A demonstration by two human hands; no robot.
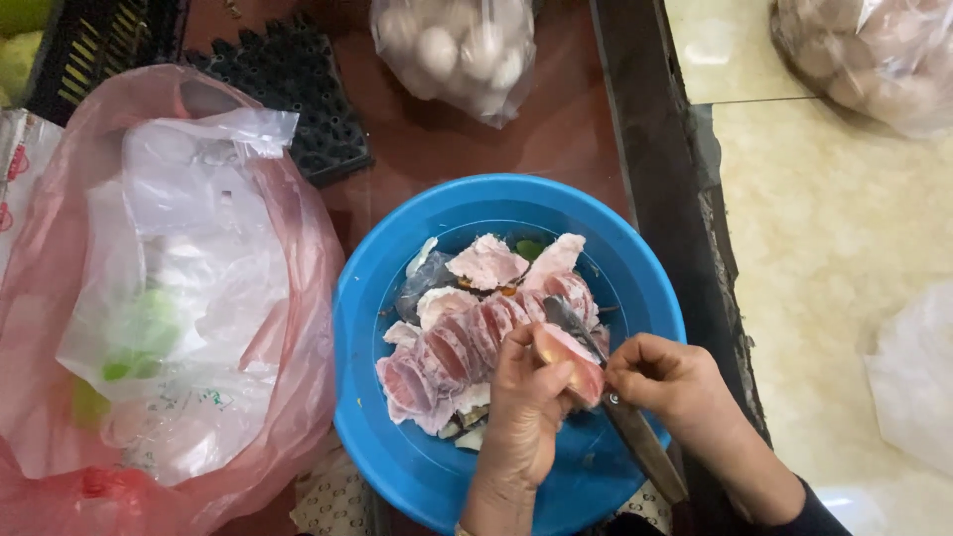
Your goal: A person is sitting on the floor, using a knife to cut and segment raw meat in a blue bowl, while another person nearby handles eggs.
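A round blue plastic basin (397, 288) sits low in the middle of the head view and holds several pink and white slices of raw meat (467, 342). Over the basin my left hand (526, 407) grips a pink piece of meat (574, 359). My right hand (675, 382) is shut on a knife (635, 437) with a dark handle. The knife's grey blade (568, 320) lies against the top of the held piece.
A large pink plastic bag (60, 298) with clear bags inside fills the left side. A black egg tray (298, 89) lies behind it. Clear bags of pale eggs (457, 50) stand at the top middle and top right (874, 55). A dark table edge (655, 149) borders a cream floor.
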